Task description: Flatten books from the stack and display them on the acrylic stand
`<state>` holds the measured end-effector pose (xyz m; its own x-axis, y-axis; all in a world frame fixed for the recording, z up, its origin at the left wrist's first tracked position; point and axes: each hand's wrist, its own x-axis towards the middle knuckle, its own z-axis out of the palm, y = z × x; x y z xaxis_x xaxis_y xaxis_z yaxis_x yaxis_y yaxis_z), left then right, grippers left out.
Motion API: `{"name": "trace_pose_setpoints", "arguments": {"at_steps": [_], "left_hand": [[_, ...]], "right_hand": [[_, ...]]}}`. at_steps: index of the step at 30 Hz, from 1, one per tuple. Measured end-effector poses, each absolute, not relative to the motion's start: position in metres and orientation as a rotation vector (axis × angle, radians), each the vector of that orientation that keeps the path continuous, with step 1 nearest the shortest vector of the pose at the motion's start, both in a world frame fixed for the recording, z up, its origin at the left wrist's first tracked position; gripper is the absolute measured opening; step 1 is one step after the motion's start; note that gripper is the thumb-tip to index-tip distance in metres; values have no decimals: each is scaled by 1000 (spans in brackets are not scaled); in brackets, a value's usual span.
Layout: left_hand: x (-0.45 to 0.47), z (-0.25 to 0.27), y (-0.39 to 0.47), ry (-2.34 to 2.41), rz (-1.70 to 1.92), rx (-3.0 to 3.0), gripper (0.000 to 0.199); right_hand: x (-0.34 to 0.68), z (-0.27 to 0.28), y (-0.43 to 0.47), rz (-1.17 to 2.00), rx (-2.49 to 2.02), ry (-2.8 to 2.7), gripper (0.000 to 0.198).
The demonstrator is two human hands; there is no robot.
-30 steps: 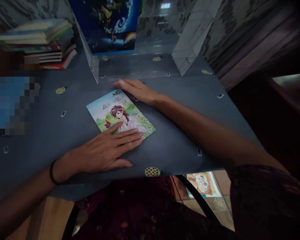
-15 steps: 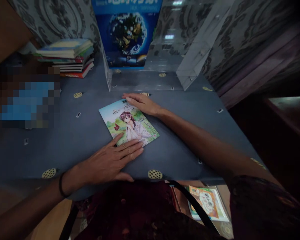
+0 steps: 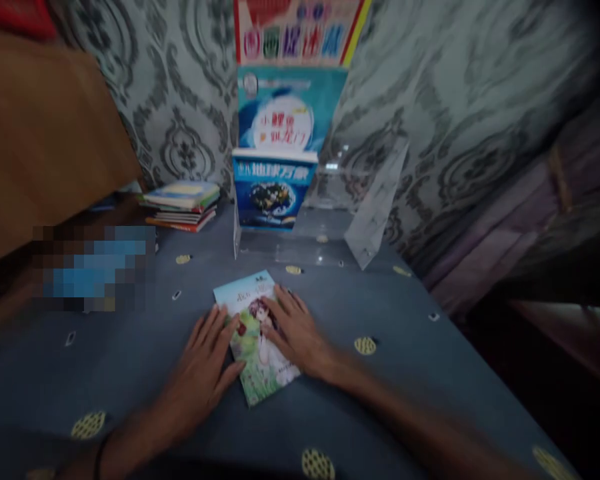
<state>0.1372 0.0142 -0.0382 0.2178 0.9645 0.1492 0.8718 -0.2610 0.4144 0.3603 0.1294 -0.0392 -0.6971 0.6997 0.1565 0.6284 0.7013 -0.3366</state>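
A thin picture-covered book (image 3: 260, 380) lies flat on the dark blue tablecloth, its cover showing a drawn figure in a green meadow. Along its left edge rests my left hand (image 3: 200, 370), open, fingertips touching the cover. My right hand (image 3: 300, 333) is open too, its spread fingers lying over the right part of the cover and hiding some of the drawing and title. Neither hand grips the book.
Behind the book stands a clear acrylic rack (image 3: 373, 227) holding several upright books, including a blue book with a globe (image 3: 273, 197). A stack of books (image 3: 180, 207) sits at the back left, near a blurred-out blue patch (image 3: 95, 270). The patterned tablecloth (image 3: 370, 413) ends at the right.
My view has tilted up, showing more of the rack. My left hand has moved from the book's lower edge to its left edge; my right hand slid from the top corner onto its right side.
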Motion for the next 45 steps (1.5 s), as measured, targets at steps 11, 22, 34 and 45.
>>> {"name": "trace_pose_setpoints", "arguments": {"at_steps": [11,22,34,45], "left_hand": [[156,-46,51,1427,1446,990,80],[148,17,67,1387,1369,311,37],[140,21,83,1292,997,556,55],[125,-1,92,1037,851,723,57]], "right_hand": [[372,-58,137,418,-940,-2460,53],[375,-51,139,668,-1016,-2269,54],[374,-49,142,835,-937,-2050,47],[363,-35,148,1320,-939,-1427,59]]}}
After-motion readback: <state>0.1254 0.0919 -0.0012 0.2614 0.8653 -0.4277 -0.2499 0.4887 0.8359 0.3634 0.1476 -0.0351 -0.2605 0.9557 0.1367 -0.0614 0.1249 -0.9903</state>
